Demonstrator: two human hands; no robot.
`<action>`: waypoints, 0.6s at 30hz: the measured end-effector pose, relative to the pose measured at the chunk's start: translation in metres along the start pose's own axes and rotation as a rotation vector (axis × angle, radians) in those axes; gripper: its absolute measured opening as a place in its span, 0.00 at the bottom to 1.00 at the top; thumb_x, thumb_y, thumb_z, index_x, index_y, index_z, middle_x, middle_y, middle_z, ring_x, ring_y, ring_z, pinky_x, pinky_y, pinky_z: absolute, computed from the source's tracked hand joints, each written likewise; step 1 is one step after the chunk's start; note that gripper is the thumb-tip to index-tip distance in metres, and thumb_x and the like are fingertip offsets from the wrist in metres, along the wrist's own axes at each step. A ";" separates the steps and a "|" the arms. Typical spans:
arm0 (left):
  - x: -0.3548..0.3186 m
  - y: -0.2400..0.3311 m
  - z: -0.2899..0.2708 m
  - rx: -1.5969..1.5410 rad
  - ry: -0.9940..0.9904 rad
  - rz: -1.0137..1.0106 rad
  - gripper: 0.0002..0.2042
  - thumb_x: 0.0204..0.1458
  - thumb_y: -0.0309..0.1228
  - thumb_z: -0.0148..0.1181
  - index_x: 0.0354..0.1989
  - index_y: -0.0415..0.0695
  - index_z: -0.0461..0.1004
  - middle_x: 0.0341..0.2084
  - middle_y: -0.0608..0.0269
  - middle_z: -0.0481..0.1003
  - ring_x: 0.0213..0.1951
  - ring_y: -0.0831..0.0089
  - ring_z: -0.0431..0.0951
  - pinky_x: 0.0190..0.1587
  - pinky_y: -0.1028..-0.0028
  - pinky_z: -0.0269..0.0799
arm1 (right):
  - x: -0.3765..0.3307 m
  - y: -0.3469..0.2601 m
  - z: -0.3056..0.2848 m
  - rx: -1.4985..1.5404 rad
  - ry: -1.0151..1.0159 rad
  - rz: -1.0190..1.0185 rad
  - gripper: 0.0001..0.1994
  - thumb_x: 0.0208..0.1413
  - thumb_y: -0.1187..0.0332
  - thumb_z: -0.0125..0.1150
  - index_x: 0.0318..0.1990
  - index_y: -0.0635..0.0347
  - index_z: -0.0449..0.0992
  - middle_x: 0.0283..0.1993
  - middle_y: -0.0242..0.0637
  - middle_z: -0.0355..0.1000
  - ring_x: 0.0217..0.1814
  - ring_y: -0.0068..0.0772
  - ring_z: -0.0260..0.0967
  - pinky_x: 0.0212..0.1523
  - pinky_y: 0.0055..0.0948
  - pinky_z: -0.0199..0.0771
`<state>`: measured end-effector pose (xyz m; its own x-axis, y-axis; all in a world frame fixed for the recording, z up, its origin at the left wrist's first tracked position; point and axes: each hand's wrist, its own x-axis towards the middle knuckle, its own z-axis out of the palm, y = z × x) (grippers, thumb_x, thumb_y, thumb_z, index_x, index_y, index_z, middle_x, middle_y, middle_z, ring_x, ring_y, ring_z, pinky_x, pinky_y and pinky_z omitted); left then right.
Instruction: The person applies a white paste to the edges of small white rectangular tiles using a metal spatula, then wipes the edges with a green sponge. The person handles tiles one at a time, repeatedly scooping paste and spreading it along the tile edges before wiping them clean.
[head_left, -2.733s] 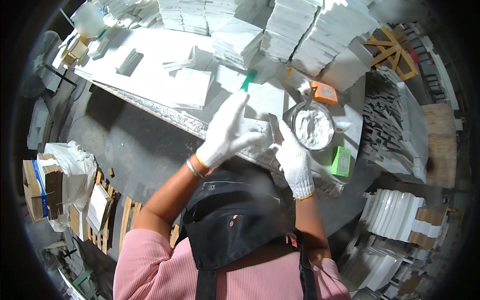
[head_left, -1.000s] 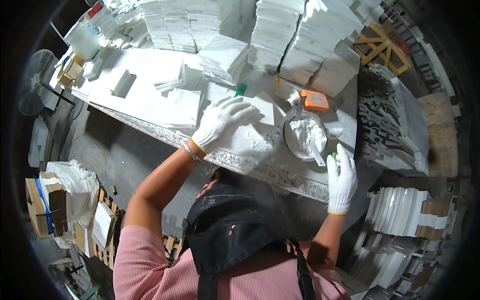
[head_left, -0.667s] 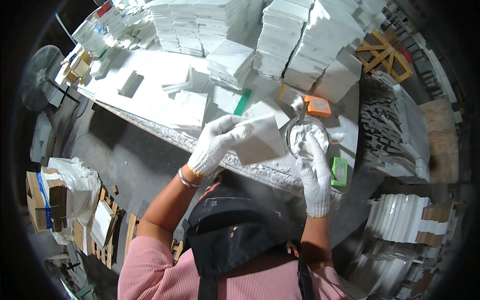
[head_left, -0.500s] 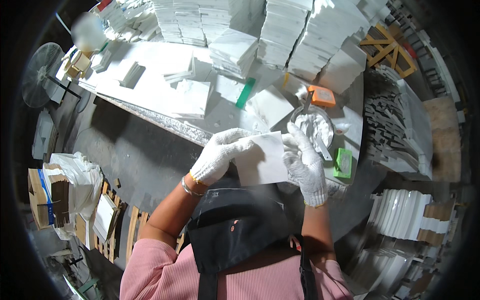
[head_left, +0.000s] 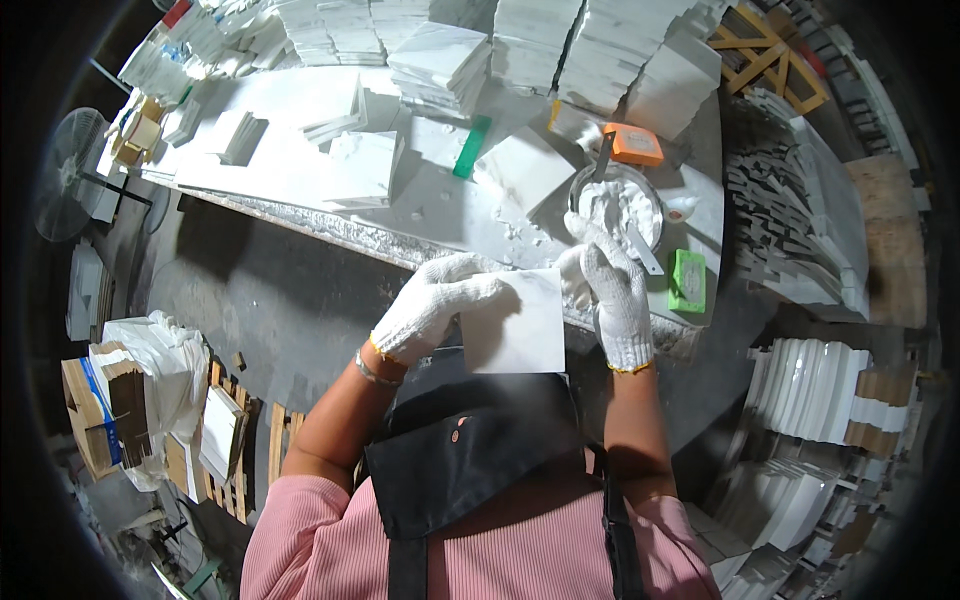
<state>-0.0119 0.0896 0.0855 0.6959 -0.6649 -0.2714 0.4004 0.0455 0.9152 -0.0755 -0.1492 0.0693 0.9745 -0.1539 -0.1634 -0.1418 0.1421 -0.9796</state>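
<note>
The surface (head_left: 300, 170) is carrying the bulk of the scene, stretching away from the person under a coat of white dust, with tall stacks of white tiles (head_left: 560, 50) crowding its far side and smaller loose piles to the left, so little bare room is showing out there. Its near edge is running ragged and crusted just ahead of the hands, and the open room is lying on the person's side of that edge, above the black apron (head_left: 470, 470) and the dark floor (head_left: 260, 290) to the left. That is where the white tile (head_left: 515, 320) is sitting now: a second ago it was lying flat on the surface under the left hand, and it is now lifted off and drawn back toward the chest, clear of the edge. The left hand (head_left: 435, 315), gloved, is closing its grip over the tile's left side. The right hand (head_left: 615, 300), which was hanging well off to the right, is now pressing against the tile's right side with fingers closed on that edge. Just beyond it the round bowl of white paste (head_left: 615, 205) is standing with a spatula (head_left: 640, 245) leaning in it, a green block (head_left: 687, 280) beside it and an orange block (head_left: 637, 143) behind.
</note>
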 end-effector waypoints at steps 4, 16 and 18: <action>0.004 -0.004 0.001 -0.074 -0.022 -0.094 0.13 0.59 0.31 0.62 0.45 0.33 0.80 0.39 0.57 0.82 0.43 0.72 0.80 0.50 0.73 0.73 | -0.013 0.016 0.000 -0.199 -0.077 -0.113 0.22 0.64 0.61 0.62 0.61 0.65 0.74 0.49 0.36 0.78 0.48 0.22 0.74 0.48 0.22 0.72; -0.003 -0.042 0.015 -0.425 0.084 -0.138 0.17 0.59 0.29 0.62 0.55 0.36 0.71 0.41 0.57 0.81 0.40 0.71 0.81 0.44 0.71 0.78 | -0.008 0.022 0.008 0.170 0.003 0.092 0.24 0.59 0.72 0.60 0.63 0.69 0.70 0.59 0.37 0.73 0.57 0.25 0.69 0.61 0.26 0.67; -0.001 -0.040 0.017 -0.454 0.117 -0.091 0.17 0.59 0.28 0.61 0.55 0.36 0.71 0.41 0.57 0.80 0.41 0.71 0.81 0.45 0.71 0.78 | -0.009 0.021 0.010 0.210 0.001 0.106 0.26 0.58 0.72 0.61 0.65 0.69 0.68 0.61 0.38 0.71 0.59 0.26 0.68 0.63 0.27 0.66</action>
<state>-0.0393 0.0760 0.0541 0.6979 -0.5940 -0.4002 0.6647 0.3292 0.6707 -0.0857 -0.1354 0.0512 0.9559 -0.1278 -0.2643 -0.2040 0.3582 -0.9111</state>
